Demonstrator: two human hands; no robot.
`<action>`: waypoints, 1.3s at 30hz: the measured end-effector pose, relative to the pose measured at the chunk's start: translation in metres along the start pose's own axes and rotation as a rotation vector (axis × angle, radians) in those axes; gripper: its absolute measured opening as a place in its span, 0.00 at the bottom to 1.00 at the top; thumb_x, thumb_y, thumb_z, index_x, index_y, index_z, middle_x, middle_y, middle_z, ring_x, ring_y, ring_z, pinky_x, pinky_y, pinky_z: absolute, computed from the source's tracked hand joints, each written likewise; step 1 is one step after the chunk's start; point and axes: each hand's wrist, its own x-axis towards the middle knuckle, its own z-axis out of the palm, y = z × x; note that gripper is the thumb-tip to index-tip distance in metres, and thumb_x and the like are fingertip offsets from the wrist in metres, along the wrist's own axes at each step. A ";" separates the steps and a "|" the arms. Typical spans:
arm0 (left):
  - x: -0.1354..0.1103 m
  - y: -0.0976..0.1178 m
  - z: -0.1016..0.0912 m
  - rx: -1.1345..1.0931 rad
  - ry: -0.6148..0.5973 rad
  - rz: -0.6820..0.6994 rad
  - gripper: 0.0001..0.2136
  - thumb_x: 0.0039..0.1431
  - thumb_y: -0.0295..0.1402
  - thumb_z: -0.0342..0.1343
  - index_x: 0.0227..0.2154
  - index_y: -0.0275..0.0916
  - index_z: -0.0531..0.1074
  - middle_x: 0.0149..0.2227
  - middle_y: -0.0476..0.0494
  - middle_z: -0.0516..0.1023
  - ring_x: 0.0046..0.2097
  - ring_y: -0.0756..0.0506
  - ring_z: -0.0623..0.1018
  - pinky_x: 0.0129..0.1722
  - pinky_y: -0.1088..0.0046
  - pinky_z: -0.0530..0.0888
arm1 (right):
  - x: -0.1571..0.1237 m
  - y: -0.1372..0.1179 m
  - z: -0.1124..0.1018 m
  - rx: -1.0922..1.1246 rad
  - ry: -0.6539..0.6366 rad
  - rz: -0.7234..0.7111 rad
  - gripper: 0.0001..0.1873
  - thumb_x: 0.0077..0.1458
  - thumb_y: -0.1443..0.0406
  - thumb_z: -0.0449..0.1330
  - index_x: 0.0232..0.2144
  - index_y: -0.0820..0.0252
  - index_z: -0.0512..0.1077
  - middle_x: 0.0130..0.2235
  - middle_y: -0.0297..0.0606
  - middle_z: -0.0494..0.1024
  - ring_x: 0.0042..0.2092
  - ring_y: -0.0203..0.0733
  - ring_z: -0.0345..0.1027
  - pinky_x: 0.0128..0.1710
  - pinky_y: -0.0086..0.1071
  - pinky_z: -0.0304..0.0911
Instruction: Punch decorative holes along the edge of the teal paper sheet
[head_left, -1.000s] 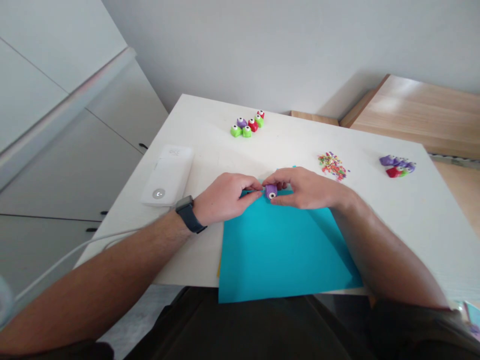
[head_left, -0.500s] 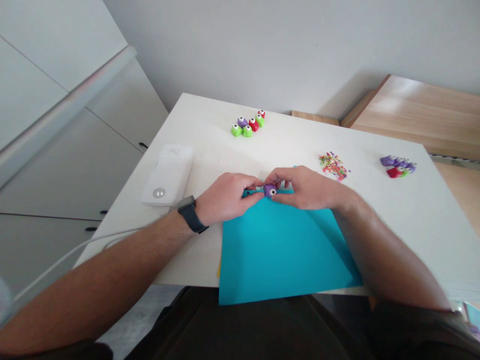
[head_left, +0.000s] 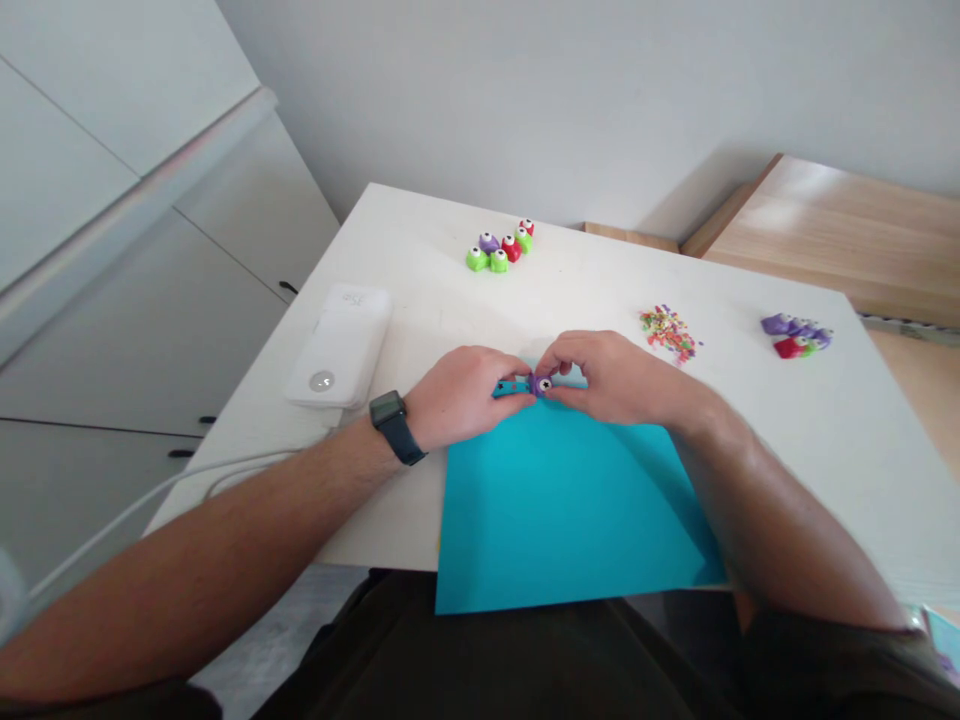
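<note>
A small purple craft paper punch [head_left: 541,385], with a white button marked by a black star, sits at the far edge of a blue sheet of paper [head_left: 570,510]. My right hand [head_left: 615,378] pinches the punch between thumb and fingers. My left hand [head_left: 472,395], wearing a dark watch on its wrist, is closed on the paper's far edge, its fingertips right against the punch. Small dark cut-outs show in the strip of paper between the left thumb and index finger. The punch's slot is too small to make out.
Several green, red and purple punches [head_left: 499,246] stand at the back of the white table [head_left: 420,270], and more punches [head_left: 796,335] at the right. Colourful confetti [head_left: 670,332] lies beyond my right hand. A white power bank [head_left: 341,345] with a cable is at the left.
The left hand has shifted slightly right, its fingertips closer round the punch. More of the cut paper edge now shows between thumb and finger. The right hand keeps its pinch.
</note>
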 end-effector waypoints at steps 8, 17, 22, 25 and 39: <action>0.001 0.001 0.001 0.024 -0.022 0.014 0.13 0.66 0.42 0.60 0.47 0.43 0.82 0.43 0.44 0.86 0.44 0.39 0.83 0.42 0.66 0.73 | -0.001 -0.003 -0.002 -0.049 -0.019 -0.016 0.12 0.61 0.64 0.62 0.44 0.56 0.83 0.42 0.40 0.84 0.43 0.44 0.76 0.46 0.35 0.66; 0.001 0.001 0.001 0.004 -0.030 0.005 0.14 0.66 0.43 0.59 0.47 0.44 0.82 0.42 0.44 0.86 0.44 0.40 0.83 0.42 0.66 0.73 | 0.000 -0.008 0.000 -0.118 -0.008 -0.022 0.11 0.60 0.66 0.61 0.42 0.58 0.82 0.41 0.41 0.84 0.42 0.46 0.76 0.45 0.36 0.64; 0.001 0.000 0.002 -0.011 -0.030 -0.001 0.13 0.66 0.42 0.59 0.48 0.43 0.82 0.44 0.44 0.86 0.46 0.39 0.83 0.43 0.65 0.73 | 0.000 -0.012 0.002 -0.126 -0.006 -0.002 0.09 0.59 0.66 0.61 0.40 0.59 0.80 0.39 0.41 0.83 0.41 0.45 0.75 0.44 0.36 0.63; 0.001 0.000 0.002 -0.018 -0.032 0.008 0.13 0.66 0.41 0.59 0.47 0.43 0.82 0.43 0.45 0.86 0.45 0.40 0.83 0.43 0.65 0.73 | 0.000 -0.012 0.001 -0.114 -0.006 -0.012 0.09 0.57 0.67 0.61 0.39 0.59 0.79 0.40 0.41 0.82 0.42 0.46 0.74 0.45 0.36 0.63; -0.002 -0.004 0.004 -0.056 -0.010 -0.017 0.14 0.65 0.41 0.61 0.48 0.40 0.81 0.45 0.42 0.86 0.47 0.40 0.84 0.47 0.65 0.76 | 0.000 -0.001 -0.002 -0.076 -0.036 0.019 0.11 0.58 0.64 0.62 0.43 0.57 0.77 0.43 0.40 0.82 0.44 0.47 0.75 0.47 0.37 0.64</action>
